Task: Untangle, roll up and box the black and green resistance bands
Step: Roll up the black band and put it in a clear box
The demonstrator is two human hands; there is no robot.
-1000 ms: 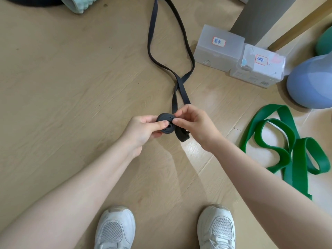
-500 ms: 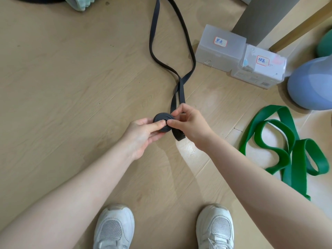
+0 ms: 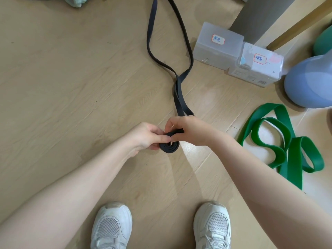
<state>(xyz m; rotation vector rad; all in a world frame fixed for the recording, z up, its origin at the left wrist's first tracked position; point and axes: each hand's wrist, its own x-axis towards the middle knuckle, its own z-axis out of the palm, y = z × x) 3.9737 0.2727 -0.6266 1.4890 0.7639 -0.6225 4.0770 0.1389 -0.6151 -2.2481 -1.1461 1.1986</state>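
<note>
Both hands meet over the wooden floor (image 3: 71,87), just above a pair of white sneakers (image 3: 111,229), and between them sits a small flat coil of the black band (image 3: 169,147). The left hand (image 3: 145,136) has its fingers curled round the coil's left side, thumb laid across the top. The right hand (image 3: 186,130) pinches the strap where it feeds into the coil, fingers bent over it. From the coil the unrolled part of the black band runs away across the floor as two strands lying together, then splits into a long loop that passes out of view at the far edge. Beyond the coil and to its right stand two translucent boxes touching side by side, the nearer-in one (image 3: 218,45) and the outer one (image 3: 258,66), each with a small handwritten label on its lid. To the right of the coil, well apart from it, the green band (image 3: 287,146) lies on the floor in loose overlapping loops. A pale blue rounded object (image 3: 310,81) sits just past the outer box.
</note>
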